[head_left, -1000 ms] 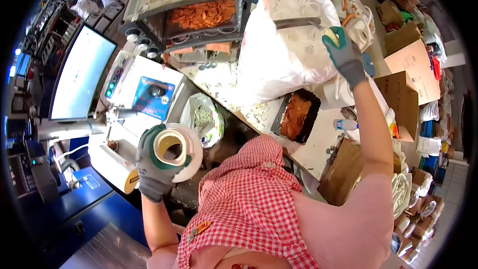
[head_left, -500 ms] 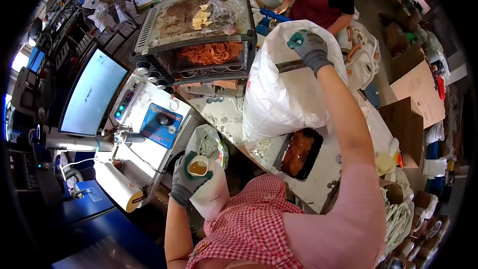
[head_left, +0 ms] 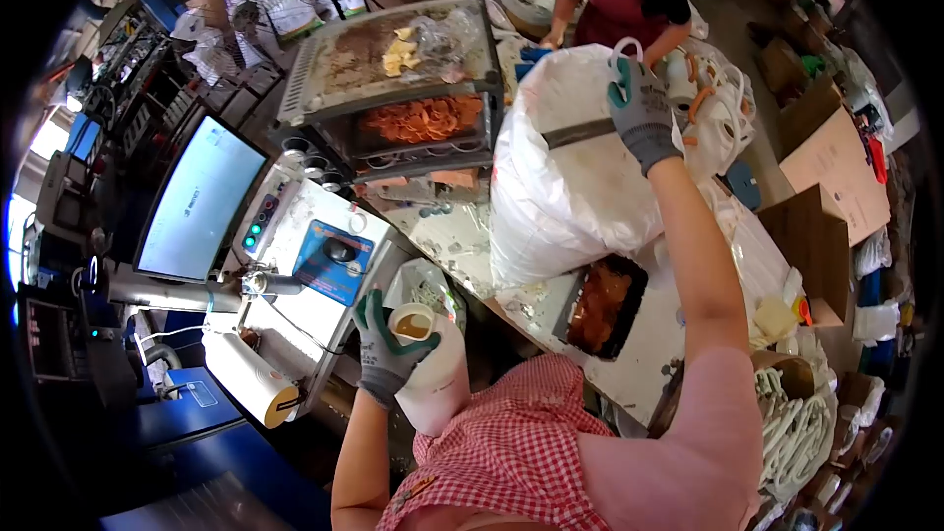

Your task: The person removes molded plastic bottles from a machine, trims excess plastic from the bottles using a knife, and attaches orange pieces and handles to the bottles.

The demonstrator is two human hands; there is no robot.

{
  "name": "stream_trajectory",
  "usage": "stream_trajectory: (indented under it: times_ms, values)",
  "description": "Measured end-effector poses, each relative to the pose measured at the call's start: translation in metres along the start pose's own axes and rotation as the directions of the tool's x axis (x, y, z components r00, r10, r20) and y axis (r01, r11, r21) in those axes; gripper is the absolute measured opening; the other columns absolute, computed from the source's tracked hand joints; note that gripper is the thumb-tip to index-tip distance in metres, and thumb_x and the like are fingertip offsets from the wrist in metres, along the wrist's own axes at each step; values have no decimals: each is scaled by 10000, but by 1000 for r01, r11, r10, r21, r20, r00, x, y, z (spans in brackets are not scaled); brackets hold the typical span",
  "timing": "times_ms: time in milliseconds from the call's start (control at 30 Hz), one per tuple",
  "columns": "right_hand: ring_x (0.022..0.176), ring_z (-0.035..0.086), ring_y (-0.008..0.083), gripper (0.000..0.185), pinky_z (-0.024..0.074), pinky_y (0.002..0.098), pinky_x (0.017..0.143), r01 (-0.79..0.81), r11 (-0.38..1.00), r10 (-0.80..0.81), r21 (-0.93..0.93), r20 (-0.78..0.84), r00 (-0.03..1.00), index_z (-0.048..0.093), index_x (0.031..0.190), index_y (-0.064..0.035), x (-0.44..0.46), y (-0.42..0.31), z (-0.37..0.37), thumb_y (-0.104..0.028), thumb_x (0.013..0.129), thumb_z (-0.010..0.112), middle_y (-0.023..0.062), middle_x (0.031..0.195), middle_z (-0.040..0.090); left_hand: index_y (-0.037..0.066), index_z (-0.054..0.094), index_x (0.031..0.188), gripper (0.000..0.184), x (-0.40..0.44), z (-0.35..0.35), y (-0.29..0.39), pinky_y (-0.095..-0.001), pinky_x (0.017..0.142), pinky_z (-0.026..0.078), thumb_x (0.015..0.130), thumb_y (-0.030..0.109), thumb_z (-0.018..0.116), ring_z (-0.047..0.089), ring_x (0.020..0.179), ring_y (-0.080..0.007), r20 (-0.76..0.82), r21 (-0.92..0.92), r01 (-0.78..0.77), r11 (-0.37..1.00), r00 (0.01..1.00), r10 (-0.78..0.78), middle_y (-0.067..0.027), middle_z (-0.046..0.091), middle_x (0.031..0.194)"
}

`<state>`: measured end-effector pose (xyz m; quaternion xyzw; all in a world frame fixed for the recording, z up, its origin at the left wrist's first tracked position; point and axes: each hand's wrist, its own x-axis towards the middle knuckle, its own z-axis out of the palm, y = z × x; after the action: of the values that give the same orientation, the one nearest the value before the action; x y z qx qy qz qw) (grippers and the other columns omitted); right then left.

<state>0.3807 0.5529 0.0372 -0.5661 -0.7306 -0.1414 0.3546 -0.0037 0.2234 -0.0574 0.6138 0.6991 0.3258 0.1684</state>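
My left hand (head_left: 391, 349), in a grey glove with green fingertips, curves around the top of a white roll (head_left: 438, 388) with a brown inside showing at its upper end. Its thumb lies along the near rim and the fingers stand up at the side. The roll leans against my checked apron (head_left: 516, 413). My right hand (head_left: 639, 118), gloved alike, is raised over the far rim of a big white sack (head_left: 541, 206). A thin white loop (head_left: 625, 45) sticks up from its bent fingers. A flat bar (head_left: 578, 132) lies across the sack's mouth.
Left of the sack stands an oven (head_left: 393, 69) with orange pieces inside. A black tray (head_left: 602, 305) holds glossy brown pieces. A monitor (head_left: 197, 202) and blue mouse pad (head_left: 331, 261) are at the left. Across the bench, a person (head_left: 629, 0) works. Cardboard boxes (head_left: 806, 246) stand right.
My right hand has moved right and a white loop now shows at its fingers. My left hand's fingers have spread wider at the roll. The whole view has shifted slightly.
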Motion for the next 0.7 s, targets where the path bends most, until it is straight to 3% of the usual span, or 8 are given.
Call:
stream_trajectory:
  times_ms: [133,200,267,333,400,500,633,700]
  values:
    - [864,659,343,224,509,464,766,-184,955,245,-232,267,932,671,1023,-133,2,19,18,-287,915,550,154,935,693,-31,238,1451,1233,-2,3,-2,-509,964,432,541,451,916,411,1187,-428,36,-14,-21,1000,999,21,-258,409,1320]
    - [835,670,326,250,522,445,748,-38,998,41,-46,77,996,688,1027,-139,-5,1,14,-327,926,557,148,938,701,13,164,1496,1309,-6,2,-5,-461,924,463,510,364,950,468,1144,-387,-19,155,-122,980,992,126,-239,327,1352]
    - [797,675,296,209,532,428,694,181,981,-159,-70,248,956,684,1026,-132,-34,-66,10,-258,917,558,132,918,705,12,140,1500,1326,-11,-1,4,-448,925,473,516,385,947,453,1170,-376,17,-99,72,992,997,-71,-243,305,1382]
    - [760,677,264,164,547,400,663,488,801,-591,346,330,736,672,987,-137,-78,-161,1,-154,886,543,103,900,701,18,172,1489,1247,-10,-5,10,-450,924,494,563,402,914,456,1169,-388,-70,-2,-114,993,991,114,-247,350,1376]
    - [810,661,294,175,531,449,724,328,714,-699,618,648,301,659,935,-150,-147,-236,-3,-273,823,604,101,910,669,23,309,1451,1077,-9,-15,24,-455,977,462,618,414,867,439,1234,-406,8,64,-233,970,972,233,-232,424,1354]
    - [851,646,287,342,518,402,753,281,598,-705,751,326,630,657,952,-98,-186,-290,-10,-391,777,681,89,895,663,82,585,1259,690,-14,-44,18,-450,970,466,682,388,807,510,1149,-366,173,251,-194,948,973,153,-131,554,1262]
    - [835,653,290,463,514,445,708,99,443,-715,891,285,638,686,1004,-159,-217,-318,9,-504,705,757,83,972,661,63,715,940,459,-47,-78,-6,-425,864,487,603,336,865,567,992,-327,87,181,-100,978,993,85,-127,631,1000]
    - [922,637,279,480,499,465,750,260,313,-808,914,112,578,682,1006,-158,-221,-339,10,-525,704,752,79,997,654,98,732,792,345,-63,-82,-41,-399,848,488,606,358,860,564,962,-295,18,90,-40,995,999,38,-66,634,896]
